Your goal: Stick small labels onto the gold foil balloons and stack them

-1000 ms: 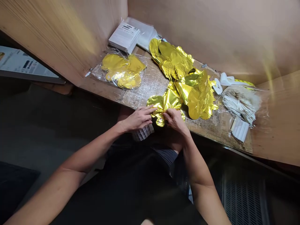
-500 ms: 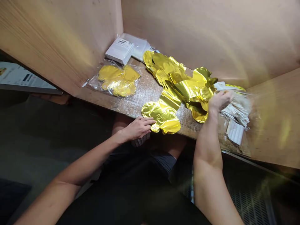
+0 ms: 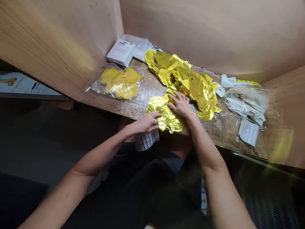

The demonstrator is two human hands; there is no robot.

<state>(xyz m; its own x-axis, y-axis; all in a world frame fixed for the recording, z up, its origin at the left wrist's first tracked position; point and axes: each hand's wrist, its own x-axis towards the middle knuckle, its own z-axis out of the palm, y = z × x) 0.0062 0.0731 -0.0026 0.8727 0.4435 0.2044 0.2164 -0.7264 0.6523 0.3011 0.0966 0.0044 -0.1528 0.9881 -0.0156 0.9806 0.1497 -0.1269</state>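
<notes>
The right hand point(image 3: 180, 105) rests, fingers spread, on the gold foil piece point(image 3: 172, 121) at the table's point(image 3: 130, 108) front edge; whether the left hand point(image 3: 147, 122) grips its side cannot be told. One foil bundle point(image 3: 121, 83) is bagged; the foil pile point(image 3: 202, 87) is unbagged.

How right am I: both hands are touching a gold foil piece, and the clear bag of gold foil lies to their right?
One thing is off: in the head view, the clear bag of gold foil lies to their left, not their right. The left hand and right hand do both touch the gold foil piece, as you say.
</notes>
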